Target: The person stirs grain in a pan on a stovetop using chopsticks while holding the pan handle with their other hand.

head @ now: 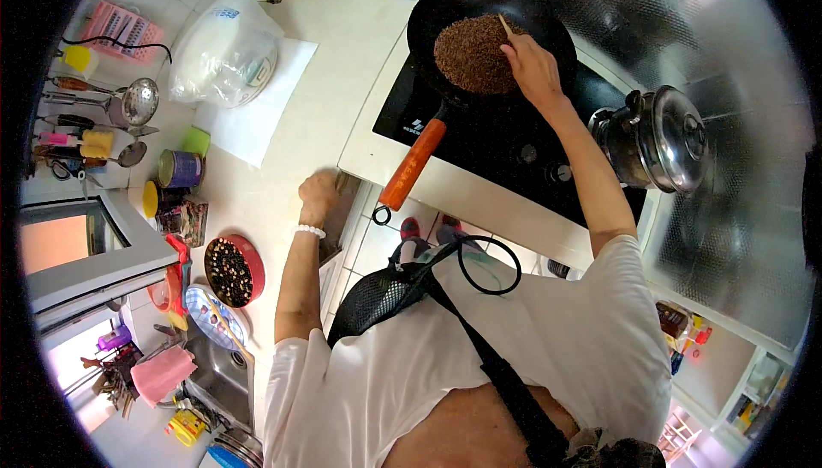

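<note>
My right hand (536, 70) grips a pale wooden utensil (506, 26) over a black wok (427, 21). Inside the wok lies a heap of small brown grains or seeds (472, 57). The utensil's lower end is hidden, so its kind cannot be told. An orange-red wooden handle (414, 163) with a metal hanging ring sticks out from the wok towards me. Away to the left, my left hand (319, 195), with a white bead bracelet (310, 231) at the wrist, rests curled at the edge of the white countertop (302, 115). I see nothing in it.
The wok sits on a black glass cooktop (507, 140). A lidded steel pot (655, 140) stands right, before a foil-covered wall (713, 230). Leftward are a bagged appliance (221, 50), a red bowl of dark and pale pieces (234, 272), a blue-patterned plate (215, 320) and a sink (221, 371).
</note>
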Demonstrator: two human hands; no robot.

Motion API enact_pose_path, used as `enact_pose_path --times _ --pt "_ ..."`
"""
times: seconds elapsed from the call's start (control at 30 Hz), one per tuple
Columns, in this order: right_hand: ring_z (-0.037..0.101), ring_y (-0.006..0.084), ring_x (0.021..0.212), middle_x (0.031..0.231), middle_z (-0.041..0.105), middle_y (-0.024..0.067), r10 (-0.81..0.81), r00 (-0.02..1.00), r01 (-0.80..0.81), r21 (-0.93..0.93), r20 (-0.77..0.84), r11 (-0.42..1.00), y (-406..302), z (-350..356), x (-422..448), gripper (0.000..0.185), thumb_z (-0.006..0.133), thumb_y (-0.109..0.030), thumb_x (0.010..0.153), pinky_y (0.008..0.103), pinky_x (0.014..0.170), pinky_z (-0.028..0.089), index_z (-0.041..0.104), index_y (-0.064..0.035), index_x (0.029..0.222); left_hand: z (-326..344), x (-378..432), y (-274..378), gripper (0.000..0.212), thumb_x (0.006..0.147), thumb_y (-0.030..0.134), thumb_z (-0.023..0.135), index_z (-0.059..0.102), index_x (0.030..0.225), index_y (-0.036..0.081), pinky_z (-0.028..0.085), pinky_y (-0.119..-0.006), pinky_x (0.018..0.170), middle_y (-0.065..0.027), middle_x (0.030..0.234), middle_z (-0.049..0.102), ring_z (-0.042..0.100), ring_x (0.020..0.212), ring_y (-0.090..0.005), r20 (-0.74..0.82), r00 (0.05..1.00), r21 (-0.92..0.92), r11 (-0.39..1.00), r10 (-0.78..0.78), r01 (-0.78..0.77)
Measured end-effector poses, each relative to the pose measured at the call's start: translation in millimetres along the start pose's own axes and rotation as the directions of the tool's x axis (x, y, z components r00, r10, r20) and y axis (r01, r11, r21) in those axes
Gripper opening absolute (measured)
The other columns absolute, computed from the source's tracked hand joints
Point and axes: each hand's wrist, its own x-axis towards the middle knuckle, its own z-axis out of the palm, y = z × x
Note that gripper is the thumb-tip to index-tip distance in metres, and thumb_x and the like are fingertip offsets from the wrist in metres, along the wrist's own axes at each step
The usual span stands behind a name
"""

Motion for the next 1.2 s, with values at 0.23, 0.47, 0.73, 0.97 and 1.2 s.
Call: enact_pose_path --times 0.23,0.47,0.73,0.97,1.2 --pt "0.060 0.0339 0.071 0.084 0.059 0.0159 -0.147 0.984 0.113 0.293 0.096 0.949 -56 -24 -31 0.023 0.059 -0.020 0.090 0.0407 0.060 0.047 0.058 0.0007 0.101 -9 -6 3 0.026 0.078 0.032 0.065 0.069 0.096 0.014 0.054 -0.040 0.077 -0.0109 0.100 0.069 0.066 0.093 -0.0287 0.012 1.000 0.013 1.000 0.003 -0.003" --pt "0.060 0.0321 0.070 0.086 0.059 0.0163 -0.007 0.997 -0.011 0.237 0.075 0.971 -45 0 -6 0.026 0.056 -0.023 0.093 0.0390 0.059 0.047 0.057 0.0011 0.103 -7 -4 1 0.028 0.080 0.032 0.064 0.069 0.099 0.013 0.053 -0.039 0.079 -0.0105 0.102 0.068 0.065 0.097 -0.0282 0.027 1.000 -0.009 1.000 -0.007 0.007" --pt "0.061 0.0315 0.068 0.079 0.058 0.0141 -0.076 0.968 0.083 -0.017 0.240 0.996 -64 -38 -39 0.024 0.057 -0.024 0.091 0.0405 0.055 0.049 0.057 -0.0003 0.089 5 3 -2 0.025 0.078 0.024 0.065 0.070 0.098 0.011 0.053 -0.038 0.082 -0.0105 0.104 0.068 0.065 0.098 -0.0278 0.057 0.997 0.015 0.999 -0.049 0.049" --pt "0.063 0.0340 0.071 0.080 0.062 0.0156 -0.094 0.988 0.059 0.267 0.120 0.962 -72 -14 -10 0.027 0.056 -0.030 0.091 0.0427 0.059 0.052 0.058 -0.0031 0.092 -10 -3 3 0.028 0.081 0.031 0.062 0.069 0.097 0.009 0.053 -0.040 0.080 -0.0114 0.102 0.068 0.065 0.097 -0.0285 0.024 0.999 -0.006 0.999 0.034 -0.034" --pt "0.060 0.0320 0.077 0.084 0.058 0.0144 -0.054 0.977 0.078 -0.111 0.207 0.991 2 -34 -23 0.024 0.054 -0.023 0.093 0.0403 0.064 0.049 0.057 0.0004 0.101 -13 -12 5 0.024 0.081 0.030 0.063 0.068 0.093 0.010 0.053 -0.040 0.078 -0.0116 0.099 0.069 0.066 0.093 -0.0292 0.003 1.000 0.035 0.999 -0.001 0.001"
